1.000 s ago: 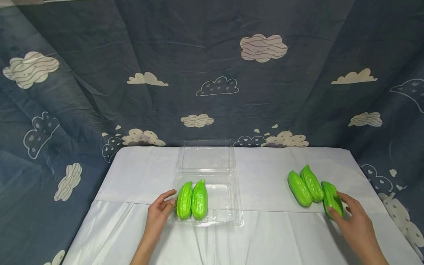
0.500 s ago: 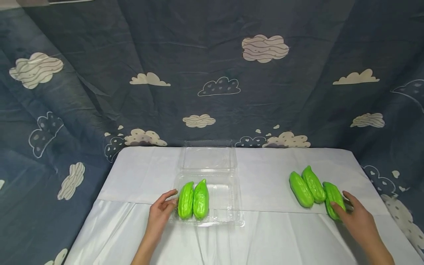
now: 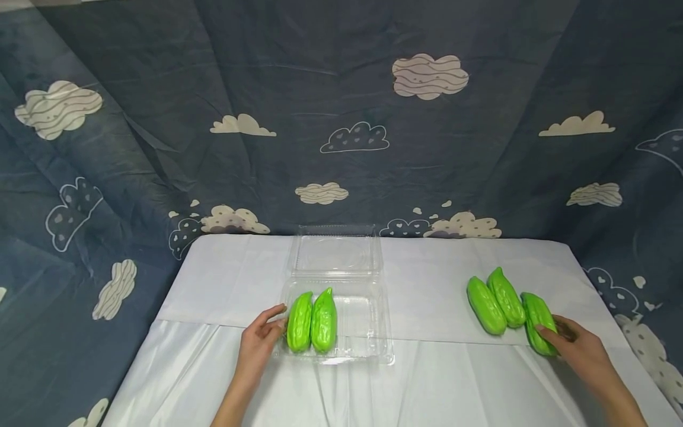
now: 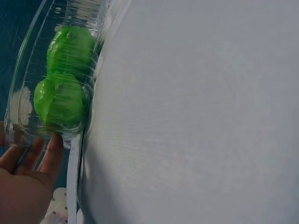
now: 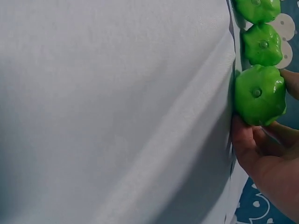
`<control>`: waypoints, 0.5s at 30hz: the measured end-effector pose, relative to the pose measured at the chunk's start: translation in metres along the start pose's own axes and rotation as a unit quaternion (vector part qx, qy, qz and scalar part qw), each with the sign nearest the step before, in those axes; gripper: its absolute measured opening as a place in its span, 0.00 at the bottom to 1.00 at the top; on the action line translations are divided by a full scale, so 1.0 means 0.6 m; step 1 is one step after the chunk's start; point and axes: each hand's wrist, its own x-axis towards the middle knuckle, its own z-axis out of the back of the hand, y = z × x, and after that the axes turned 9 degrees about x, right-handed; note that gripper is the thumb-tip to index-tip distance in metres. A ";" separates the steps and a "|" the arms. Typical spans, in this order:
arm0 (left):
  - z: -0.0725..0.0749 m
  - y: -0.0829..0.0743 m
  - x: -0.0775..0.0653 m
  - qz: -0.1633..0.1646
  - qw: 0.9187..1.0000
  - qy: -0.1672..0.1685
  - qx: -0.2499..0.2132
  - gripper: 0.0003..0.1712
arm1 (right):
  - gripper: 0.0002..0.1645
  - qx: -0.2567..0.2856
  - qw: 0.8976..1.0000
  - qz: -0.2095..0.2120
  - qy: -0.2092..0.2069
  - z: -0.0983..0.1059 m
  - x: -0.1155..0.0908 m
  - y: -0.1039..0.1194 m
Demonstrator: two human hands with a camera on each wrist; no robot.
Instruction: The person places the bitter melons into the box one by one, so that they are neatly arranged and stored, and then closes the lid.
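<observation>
My left hand (image 3: 258,341) is at the left rim of an open clear plastic clamshell box (image 3: 354,320). In the left wrist view, the fingers (image 4: 51,154) press its side wall, and part of the thumb side shows by the rim. Two bright green bitter melons (image 3: 299,323) lie side by side in the left of the box. On the right, my right hand (image 3: 581,350) grips another bitter melon (image 3: 540,326), thumb on the near side and fingers beyond. That melon rests close beside two more bitter melons (image 3: 485,305) on the cloth.
A white cloth (image 3: 427,379) covers the table. The box's raised lid (image 3: 336,252) lies back toward the far edge. Behind and at the sides hangs a dark blue curtain (image 3: 299,83) with a cloud print.
My right hand has shifted slightly to the right around the rightmost melon, its fingers closing in on the side. The left hand stays at the box, and the melons stay nearly in place.
</observation>
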 end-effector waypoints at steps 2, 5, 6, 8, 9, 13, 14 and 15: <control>0.001 0.000 0.000 0.000 1.000 0.000 -0.001 0.20 | 0.61 0.005 1.000 -0.003 -0.005 -0.002 -0.001 0.000; 0.002 -0.001 0.000 0.002 1.000 0.000 0.000 0.20 | 0.61 0.019 1.000 -0.006 -0.012 -0.005 -0.002 -0.002; 0.002 -0.002 0.000 0.003 1.000 0.000 0.001 0.20 | 0.60 0.024 1.000 -0.007 -0.017 -0.007 -0.003 -0.003; 0.003 -0.001 0.000 0.005 1.000 0.001 0.002 0.21 | 0.59 0.036 0.999 -0.012 -0.032 -0.011 -0.004 -0.005; 0.003 -0.001 0.000 0.005 1.000 0.001 0.003 0.21 | 0.59 0.043 0.998 -0.015 -0.041 -0.012 -0.006 -0.005; 0.001 0.000 0.000 0.005 1.000 0.000 0.001 0.21 | 0.56 0.081 0.992 -0.047 -0.087 -0.024 -0.012 -0.005; 0.001 0.001 0.001 0.005 1.000 0.000 0.002 0.21 | 0.56 0.092 0.990 -0.053 -0.097 -0.026 -0.015 -0.004; 0.001 0.000 0.001 0.005 1.000 0.000 0.002 0.21 | 0.55 0.100 0.988 -0.058 -0.105 -0.028 -0.016 -0.003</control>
